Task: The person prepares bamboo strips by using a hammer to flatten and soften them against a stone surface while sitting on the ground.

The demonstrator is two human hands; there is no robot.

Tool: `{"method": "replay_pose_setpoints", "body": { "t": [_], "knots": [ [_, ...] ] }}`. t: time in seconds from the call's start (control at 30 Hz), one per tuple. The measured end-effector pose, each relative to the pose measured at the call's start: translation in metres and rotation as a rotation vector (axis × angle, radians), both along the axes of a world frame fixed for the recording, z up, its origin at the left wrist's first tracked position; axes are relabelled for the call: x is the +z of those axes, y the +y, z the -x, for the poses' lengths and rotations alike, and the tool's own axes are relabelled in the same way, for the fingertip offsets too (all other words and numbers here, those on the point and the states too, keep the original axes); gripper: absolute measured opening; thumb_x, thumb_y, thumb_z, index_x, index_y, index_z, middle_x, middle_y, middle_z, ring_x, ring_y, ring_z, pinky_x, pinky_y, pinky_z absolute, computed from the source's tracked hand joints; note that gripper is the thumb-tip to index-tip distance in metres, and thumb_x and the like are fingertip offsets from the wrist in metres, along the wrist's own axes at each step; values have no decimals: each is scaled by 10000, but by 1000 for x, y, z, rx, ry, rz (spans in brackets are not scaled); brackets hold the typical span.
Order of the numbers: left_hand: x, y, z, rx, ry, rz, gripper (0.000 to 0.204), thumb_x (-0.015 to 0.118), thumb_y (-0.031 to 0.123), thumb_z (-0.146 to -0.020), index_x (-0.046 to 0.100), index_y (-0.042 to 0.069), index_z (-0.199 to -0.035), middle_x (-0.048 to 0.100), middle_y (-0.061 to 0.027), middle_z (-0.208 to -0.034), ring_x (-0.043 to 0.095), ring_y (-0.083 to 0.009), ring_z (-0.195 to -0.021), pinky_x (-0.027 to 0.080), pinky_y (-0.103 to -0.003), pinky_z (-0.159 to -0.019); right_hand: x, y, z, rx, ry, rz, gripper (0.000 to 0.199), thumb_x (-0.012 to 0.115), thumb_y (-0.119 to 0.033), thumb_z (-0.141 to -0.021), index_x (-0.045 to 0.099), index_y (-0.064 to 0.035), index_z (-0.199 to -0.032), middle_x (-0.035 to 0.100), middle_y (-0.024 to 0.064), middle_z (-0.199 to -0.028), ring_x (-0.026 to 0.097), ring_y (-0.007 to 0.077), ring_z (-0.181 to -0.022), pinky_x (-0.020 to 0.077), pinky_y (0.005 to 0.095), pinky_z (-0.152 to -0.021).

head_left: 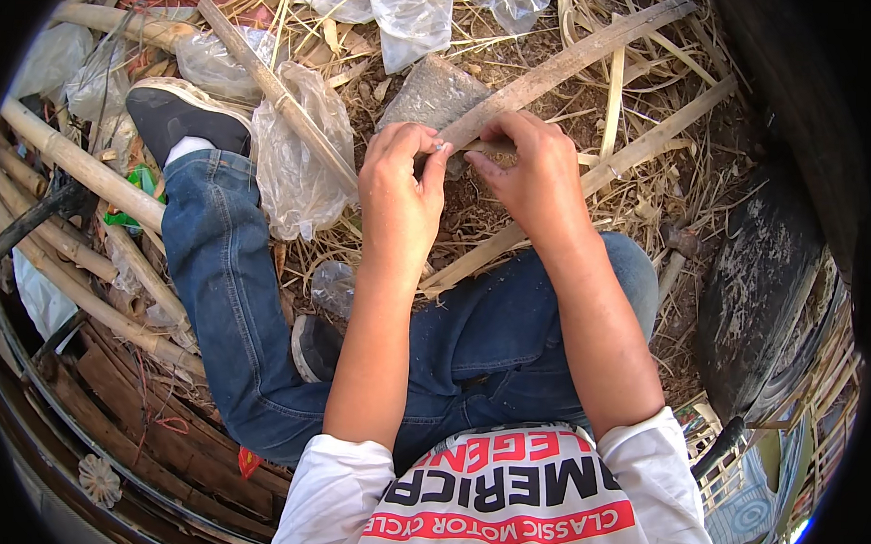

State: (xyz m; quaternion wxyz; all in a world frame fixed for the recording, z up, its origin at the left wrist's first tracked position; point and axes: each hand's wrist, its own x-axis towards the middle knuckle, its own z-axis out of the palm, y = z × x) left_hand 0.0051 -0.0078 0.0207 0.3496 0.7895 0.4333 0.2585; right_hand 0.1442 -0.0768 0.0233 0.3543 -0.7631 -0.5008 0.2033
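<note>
My left hand [401,170] is closed in a pinch, thumb against forefinger, with a tiny whitish piece [441,147] at the fingertips. What that piece is, I cannot make out. Right beside these fingertips lies the lower end of a flat split-bamboo slat [577,71], which runs up to the upper right. My right hand [535,170] is curled at the slat's near edge, thumb and forefinger bent toward each other; whatever is between them is hidden or too small to name. Beyond both hands, a grey stone block [432,94] lies partly under the slat.
Another bamboo strip [641,159] slants under my right wrist. A crumpled clear plastic bag [305,162] and a thin stick [274,89] lie to the left. Bamboo poles [84,164] stretch along the left side. A dark worn object [766,293] stands at the right. Dry straw covers the ground.
</note>
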Motion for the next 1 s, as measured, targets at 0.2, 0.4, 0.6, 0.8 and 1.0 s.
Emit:
{"method": "replay_pose_setpoints", "body": {
  "t": [0.2,0.4,0.6,0.8,1.0],
  "knots": [
    [-1,-2,0,3,0,-40,152,705,-27,-795,553,-26,-796,663,-169,-901,642,-346,-859,487,-398,-768,1,1,0,8,-56,2,230,796,-97,-681,633,-18,-822,678,111,-823,655,330,-802,498,423,-776],
    [-1,-2,2,-1,-1,13,124,696,-35,-767,616,-20,-861,649,-149,-937,612,-362,-911,481,-433,-794,8,12,0,-34,215,-141,251,820,-190,-700,667,-6,-776,687,126,-760,675,294,-708,531,379,-682],
    [-5,-2,4,13,-12,-35,152,703,-20,-763,639,-16,-901,666,-153,-944,616,-362,-910,488,-432,-794,8,17,7,-66,301,-2,303,853,-243,-703,702,6,-785,697,143,-748,685,272,-687,539,349,-659],
    [4,-8,0,123,-36,4,96,707,-5,-783,657,-15,-864,707,-141,-911,670,-324,-873,516,-389,-777,12,16,7,-81,346,69,276,861,-221,-692,719,-9,-798,706,134,-758,697,261,-716,541,343,-678],
    [-9,-5,4,89,-60,-103,77,711,-7,-773,654,-11,-825,707,-135,-915,673,-311,-871,517,-383,-776,10,16,9,-75,371,59,274,858,-223,-699,721,-7,-797,712,131,-762,703,253,-699,543,333,-673]
  ]
}}
